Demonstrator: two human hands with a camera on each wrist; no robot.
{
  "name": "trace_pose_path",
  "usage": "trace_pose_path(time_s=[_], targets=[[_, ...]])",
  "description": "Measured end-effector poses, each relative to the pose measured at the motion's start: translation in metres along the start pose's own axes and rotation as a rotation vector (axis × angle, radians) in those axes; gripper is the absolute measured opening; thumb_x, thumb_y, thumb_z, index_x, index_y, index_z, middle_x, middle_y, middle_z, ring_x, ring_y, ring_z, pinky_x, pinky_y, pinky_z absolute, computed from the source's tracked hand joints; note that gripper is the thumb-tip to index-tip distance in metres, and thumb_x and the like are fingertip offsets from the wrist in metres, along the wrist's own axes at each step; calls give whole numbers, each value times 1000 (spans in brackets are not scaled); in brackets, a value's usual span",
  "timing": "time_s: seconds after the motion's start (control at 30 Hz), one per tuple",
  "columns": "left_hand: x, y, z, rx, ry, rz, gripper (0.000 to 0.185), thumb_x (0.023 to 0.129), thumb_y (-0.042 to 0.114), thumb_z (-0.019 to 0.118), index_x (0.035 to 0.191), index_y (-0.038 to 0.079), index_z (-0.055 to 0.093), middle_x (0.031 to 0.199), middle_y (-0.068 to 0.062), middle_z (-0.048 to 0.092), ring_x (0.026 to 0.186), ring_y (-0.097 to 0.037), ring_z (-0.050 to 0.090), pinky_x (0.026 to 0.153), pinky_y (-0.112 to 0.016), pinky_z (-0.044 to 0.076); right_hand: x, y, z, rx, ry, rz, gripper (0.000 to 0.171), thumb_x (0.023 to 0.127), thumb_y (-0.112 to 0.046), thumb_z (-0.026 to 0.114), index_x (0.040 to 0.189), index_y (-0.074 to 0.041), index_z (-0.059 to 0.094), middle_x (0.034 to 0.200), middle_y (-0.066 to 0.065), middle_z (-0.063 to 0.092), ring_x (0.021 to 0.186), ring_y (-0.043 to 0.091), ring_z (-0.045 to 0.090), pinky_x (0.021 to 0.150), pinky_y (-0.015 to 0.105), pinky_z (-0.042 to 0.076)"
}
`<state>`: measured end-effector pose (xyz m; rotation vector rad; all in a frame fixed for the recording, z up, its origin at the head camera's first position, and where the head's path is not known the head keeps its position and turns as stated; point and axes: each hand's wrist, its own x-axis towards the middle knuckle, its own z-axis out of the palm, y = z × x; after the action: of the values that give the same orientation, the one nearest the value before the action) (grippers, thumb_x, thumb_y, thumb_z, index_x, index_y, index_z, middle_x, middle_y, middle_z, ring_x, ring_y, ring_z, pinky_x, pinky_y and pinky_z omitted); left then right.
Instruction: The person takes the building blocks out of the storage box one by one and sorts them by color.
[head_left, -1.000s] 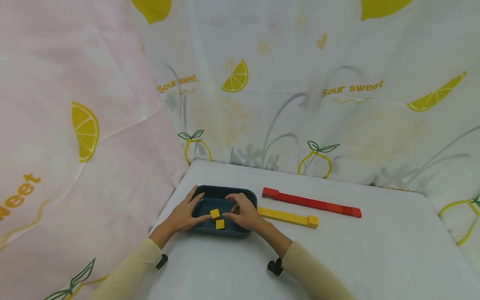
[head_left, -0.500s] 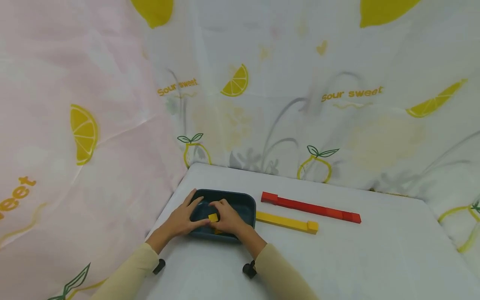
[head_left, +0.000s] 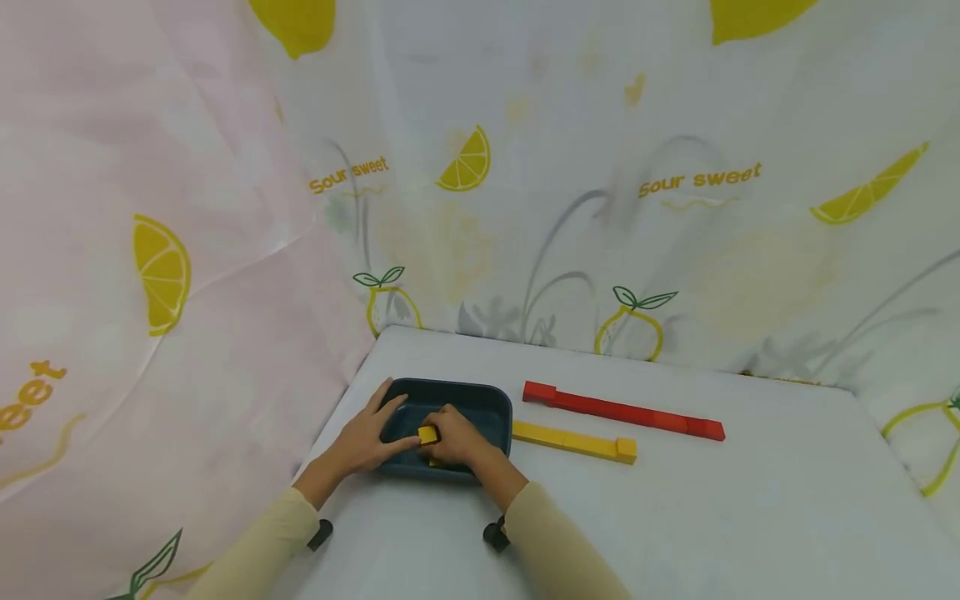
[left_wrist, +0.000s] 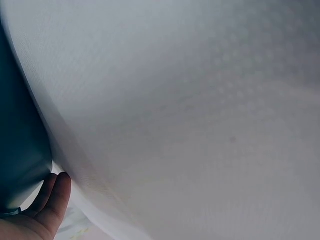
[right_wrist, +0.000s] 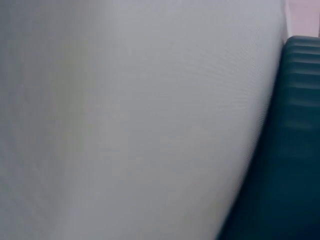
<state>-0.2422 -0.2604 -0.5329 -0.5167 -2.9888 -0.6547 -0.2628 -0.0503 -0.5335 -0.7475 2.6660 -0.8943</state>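
Note:
A dark blue tray (head_left: 450,390) sits on the white table in the head view. My left hand (head_left: 363,437) holds its left side, two fingers outside the wall in the left wrist view and the thumb reaching inside. My right hand (head_left: 455,437) is down in the tray, fingers curled around a small yellow cube (head_left: 427,435). The left thumb tip is right at that cube. A second yellow block (head_left: 435,462) shows only as a sliver beneath the right hand. The right wrist view shows the tray's ribbed outer wall (right_wrist: 290,150) but no hand.
Right of the tray lies a row of yellow blocks (head_left: 570,441) with a raised block at its right end. Behind it runs a longer row of red blocks (head_left: 622,410). Lemon-printed curtains (head_left: 555,167) hang behind and left of the table.
My right hand has moved left and down into the tray, and its fingers have closed around the yellow cube. The left hand has kept its place at the tray.

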Motion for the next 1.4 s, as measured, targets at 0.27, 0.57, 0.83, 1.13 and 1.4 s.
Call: trace_pose_path(time_s=[0.27,0.57,0.83,1.13,1.4], targets=[[5,2,-2,-16,9,-7,85,86,64,63,151,13,41,166,-16,13,126,-41,55,95,-60,49,4,3,-4,-12,9,19,39,87,-31,76,118,-9,67,104,2,56,82,9,51,73,21,49],[5,0,-3,-14,0,-13,86,87,65,61,152,14,40,166,-15,12,126,-43,54,97,-62,47,8,2,-4,59,31,41,38,92,-30,71,121,-8,62,100,1,64,81,11,53,74,25,49],[5,0,-3,-23,5,-13,86,87,65,62,152,13,40,166,-16,13,127,-42,54,96,-61,48,6,1,-6,67,19,20,34,88,-25,75,115,-8,63,98,0,64,80,9,54,73,22,49],[6,1,-2,-32,21,-3,84,87,62,63,151,13,41,165,-16,14,125,-43,55,95,-61,48,5,2,-6,34,31,4,35,86,-21,77,115,-8,64,99,0,63,81,9,54,74,22,50],[5,1,-1,-33,12,-9,84,87,64,62,151,15,42,166,-14,12,128,-43,53,97,-62,46,3,1,-6,-3,36,18,40,85,-25,78,120,-8,66,104,2,60,84,10,54,77,24,52]])
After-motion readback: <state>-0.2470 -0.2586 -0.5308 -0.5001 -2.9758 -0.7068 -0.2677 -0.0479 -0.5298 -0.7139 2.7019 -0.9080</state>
